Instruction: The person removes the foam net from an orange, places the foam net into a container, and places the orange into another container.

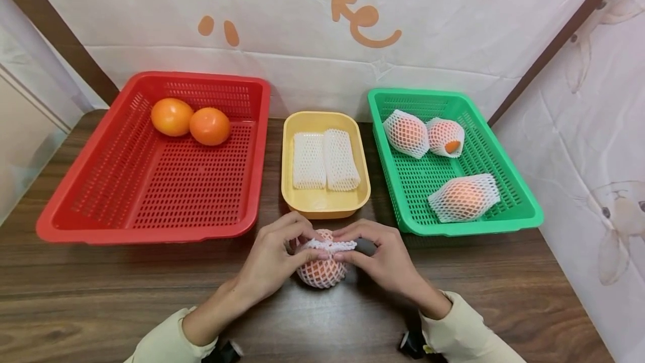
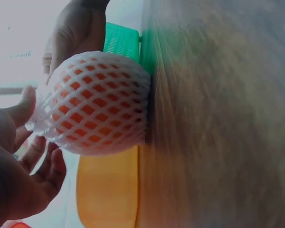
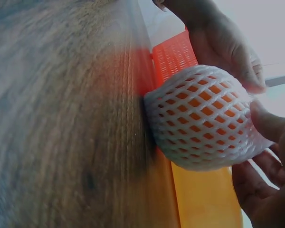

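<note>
An orange fruit in a white foam net sleeve stands on the wooden table in front of me. Its netting gathers into a narrow band at the top. My left hand pinches the left end of that band between thumb and fingers. On the opposite side, the right hand pinches the band in the same way. Orange skin shows through the mesh in both wrist views, and the fruit's lower end sits at the table surface.
A red basket at left holds two bare orange fruits. Behind my hands, a yellow tray contains two flat foam net sleeves. At right, a green basket holds three netted fruits. A printed cloth hangs behind.
</note>
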### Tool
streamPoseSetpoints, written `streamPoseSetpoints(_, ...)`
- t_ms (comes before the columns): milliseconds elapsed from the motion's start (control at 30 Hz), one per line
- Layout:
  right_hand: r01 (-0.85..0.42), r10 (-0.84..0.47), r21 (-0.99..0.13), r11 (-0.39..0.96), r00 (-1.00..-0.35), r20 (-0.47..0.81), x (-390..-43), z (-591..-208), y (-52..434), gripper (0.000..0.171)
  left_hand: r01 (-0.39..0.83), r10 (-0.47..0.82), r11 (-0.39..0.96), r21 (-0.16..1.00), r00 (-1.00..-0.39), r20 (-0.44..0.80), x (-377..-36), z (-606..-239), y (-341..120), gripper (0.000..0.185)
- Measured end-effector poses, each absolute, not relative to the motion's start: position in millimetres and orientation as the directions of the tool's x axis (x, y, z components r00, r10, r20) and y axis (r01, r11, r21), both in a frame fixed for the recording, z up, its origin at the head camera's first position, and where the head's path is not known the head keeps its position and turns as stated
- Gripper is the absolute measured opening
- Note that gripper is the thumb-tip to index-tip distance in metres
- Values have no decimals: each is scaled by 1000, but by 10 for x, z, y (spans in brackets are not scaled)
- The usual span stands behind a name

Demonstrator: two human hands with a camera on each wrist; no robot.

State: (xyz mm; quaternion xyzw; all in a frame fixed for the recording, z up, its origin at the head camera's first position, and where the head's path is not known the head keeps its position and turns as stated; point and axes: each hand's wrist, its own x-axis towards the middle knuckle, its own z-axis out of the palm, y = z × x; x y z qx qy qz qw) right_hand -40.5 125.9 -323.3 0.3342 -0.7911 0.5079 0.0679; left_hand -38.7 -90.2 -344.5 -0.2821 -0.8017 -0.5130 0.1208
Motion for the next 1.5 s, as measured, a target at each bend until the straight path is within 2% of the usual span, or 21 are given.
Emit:
streamPoseSetpoints(133, -600, -421, -753, 270, -777, 469, -395, -3214, 1249, 21, 546, 384, 396, 738, -829, 407, -387, -3423, -908, 48)
streamPoseSetpoints(233, -615, -422, -742, 265, -766, 485, -407, -3284, 1261, 22, 547, 440, 430, 718, -821, 363, -384, -3421, -905, 55)
streamPoseSetpoints(367, -644, -444, -716, 269, -743, 501, -434, -3441, 1296, 23, 585, 463, 371, 721, -790, 402, -373, -3433, -897, 41)
streamPoseSetpoints(567, -669, -475, -706, 232, -711, 518, -441, -3539, 1300, 23, 632, 379, 314, 708, -767, 517, -360, -3465, -886, 19)
streamPoseSetpoints(800, -572, -541, -776, 267, -755, 371, -409, -3450, 1266, 46, 648, 259, 309, 696, -762, 594, -337, -3444, -887, 20)
streamPoseSetpoints(867, -562, -554, -779, 278, -757, 348, -379, -3385, 1233, 45, 647, 240, 309, 697, -762, 601, -331, -3438, -885, 19)
streamPoseSetpoints(967, -533, -540, -805, 260, -772, 337, -331, -3282, 1176, 35, 640, 239, 304, 705, -768, 594, -328, -3443, -879, 19)
streamPoseSetpoints(1067, -535, -505, -814, 227, -779, 372, -313, -3248, 1154, 27, 623, 265, 306, 720, -782, 564, -323, -3447, -869, 19)
streamPoseSetpoints(1200, -555, -458, -809, 191, -780, 427, -348, -3375, 1187, 19, 547, 309, 355, 758, -834, 457, -317, -3413, -863, 18)
streamPoseSetpoints(1300, -563, -428, -796, 222, -790, 439, -380, -3501, 1228, 15, 481, 337, 406, 777, -869, 362, -323, -3366, -865, 23)
streamPoseSetpoints(1400, -570, -396, -774, 275, -801, 449, -395, -3566, 1253, 14, 433, 368, 434, 790, -886, 283, -329, -3333, -868, 32)
streamPoseSetpoints(1500, -573, -366, -765, 295, -807, 463, -401, -3577, 1260, 14, 393, 369, 445, 804, -899, 235, -322, -3326, -862, 33)
